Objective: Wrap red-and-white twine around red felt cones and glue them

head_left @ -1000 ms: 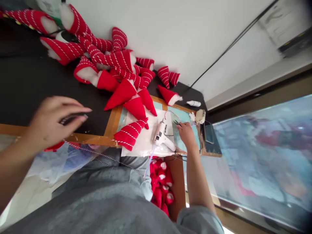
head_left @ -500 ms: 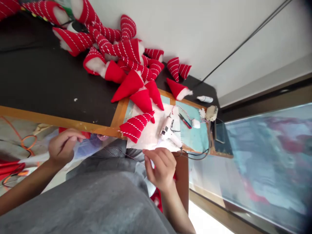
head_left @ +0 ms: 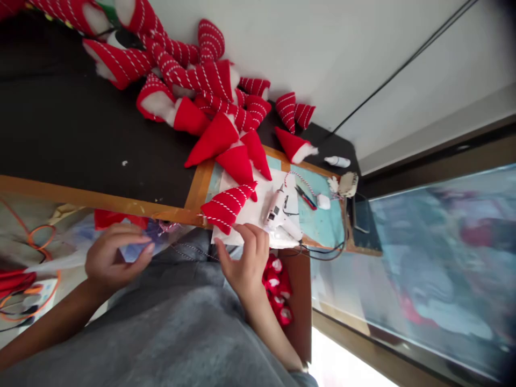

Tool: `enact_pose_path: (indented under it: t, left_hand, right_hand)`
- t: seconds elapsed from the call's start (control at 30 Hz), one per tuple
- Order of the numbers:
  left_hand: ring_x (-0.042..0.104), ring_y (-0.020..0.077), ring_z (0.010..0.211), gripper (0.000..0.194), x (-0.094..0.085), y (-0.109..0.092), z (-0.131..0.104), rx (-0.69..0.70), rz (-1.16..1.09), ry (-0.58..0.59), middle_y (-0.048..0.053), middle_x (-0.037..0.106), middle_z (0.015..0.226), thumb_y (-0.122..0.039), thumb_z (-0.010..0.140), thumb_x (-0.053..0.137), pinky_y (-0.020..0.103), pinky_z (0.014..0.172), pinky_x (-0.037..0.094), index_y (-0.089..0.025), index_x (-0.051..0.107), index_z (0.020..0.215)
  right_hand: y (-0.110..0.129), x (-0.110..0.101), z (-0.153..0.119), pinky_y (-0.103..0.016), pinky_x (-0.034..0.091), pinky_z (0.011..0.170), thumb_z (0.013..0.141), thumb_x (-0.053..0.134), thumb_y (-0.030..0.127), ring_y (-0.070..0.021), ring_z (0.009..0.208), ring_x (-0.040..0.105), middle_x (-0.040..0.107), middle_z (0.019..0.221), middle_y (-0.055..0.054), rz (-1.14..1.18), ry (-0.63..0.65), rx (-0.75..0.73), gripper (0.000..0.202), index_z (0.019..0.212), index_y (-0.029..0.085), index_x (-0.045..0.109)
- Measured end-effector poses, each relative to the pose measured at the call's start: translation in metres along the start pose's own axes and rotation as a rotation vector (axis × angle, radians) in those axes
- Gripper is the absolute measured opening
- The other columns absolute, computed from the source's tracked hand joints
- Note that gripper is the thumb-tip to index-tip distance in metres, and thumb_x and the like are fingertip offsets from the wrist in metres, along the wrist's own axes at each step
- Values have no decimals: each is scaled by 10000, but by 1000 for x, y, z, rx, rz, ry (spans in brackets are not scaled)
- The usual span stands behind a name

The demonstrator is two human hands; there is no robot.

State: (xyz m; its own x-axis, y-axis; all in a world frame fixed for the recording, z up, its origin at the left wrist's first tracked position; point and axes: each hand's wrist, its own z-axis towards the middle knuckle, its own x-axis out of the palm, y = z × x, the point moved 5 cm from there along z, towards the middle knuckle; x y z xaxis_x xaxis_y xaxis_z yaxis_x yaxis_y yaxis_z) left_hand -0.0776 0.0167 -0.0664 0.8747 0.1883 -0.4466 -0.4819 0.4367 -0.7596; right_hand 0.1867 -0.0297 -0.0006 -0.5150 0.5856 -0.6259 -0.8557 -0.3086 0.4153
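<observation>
Red-and-white twine [head_left: 189,248] ran across the lap between the left hand [head_left: 115,260], its grip pinched on one end, and the right hand [head_left: 244,260], open-fingered by the table [head_left: 100,200] edge, where the glue gun [head_left: 278,212] might snag it.

Felt cones [head_left: 226,207] — matt, soft

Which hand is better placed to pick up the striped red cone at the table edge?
Right. The right hand has its fingertips at the paper beside the striped red cone. The left hand is off the table edge, over the plastic bag.
</observation>
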Motion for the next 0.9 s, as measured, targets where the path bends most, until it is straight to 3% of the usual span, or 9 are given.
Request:
enact_pose_path:
  t: [0.07,0.17,0.27,0.33,0.47,0.7,0.8,0.9]
  left_hand:
    - [701,243,954,232,12,-20,26,139,119,5,37,719,995,-208,782,882,412,927,601,-254,753,970]
    - [683,241,1081,212,44,-43,67,288,98,166,74,712,1191,-229,911,791,425,1035,560,-258,784,1121]
    - [681,229,1139,176,70,-56,93,361,-71,365,50,732,1209,-220,998,671,404,1068,533,-291,806,1087]
    - [694,224,1121,173,80,-63,100,348,-156,450,37,755,1152,-233,1004,662,388,1048,541,-300,819,1028]
    - [727,190,989,140,82,-82,113,272,-328,425,12,782,1060,-200,967,732,334,956,577,-284,836,1006]
    - [750,157,790,42,70,-141,147,293,-478,400,3,807,925,-241,906,833,254,757,624,-271,857,923]
    - [756,139,786,58,68,-148,155,228,-487,437,-11,815,896,-237,888,851,200,750,621,-274,858,933]
    - [758,105,786,75,71,-140,156,164,-524,448,-27,814,903,-231,893,841,122,716,593,-289,858,936]
  right_hand:
    - [-3,13,1,-434,561,863,1010,707,377,-269,981,690,729,1087,-123,0,9,41,309,1270,224,641]
    - [-9,27,4,-416,581,851,1016,679,341,-262,977,691,736,1104,-127,41,62,101,237,1227,237,709]
    - [-12,31,11,-382,590,818,1042,623,299,-240,930,707,766,1043,-102,110,122,111,179,1131,262,774]
    - [-13,24,18,-362,598,815,1055,614,286,-222,899,725,785,995,-84,179,97,93,183,1079,262,793]
    - [-14,-4,40,-345,619,801,1031,648,239,-209,891,748,799,973,-69,348,6,114,144,1050,247,791]
    - [-13,-39,84,-329,576,691,999,709,329,-182,743,687,789,886,-43,499,63,163,116,969,240,777]
    - [-12,-45,98,-311,560,678,995,726,319,-165,700,676,781,829,-26,486,61,115,109,966,228,779]
    - [-14,-45,106,-264,531,612,985,720,269,-136,640,649,756,763,-4,493,65,92,95,933,217,780]
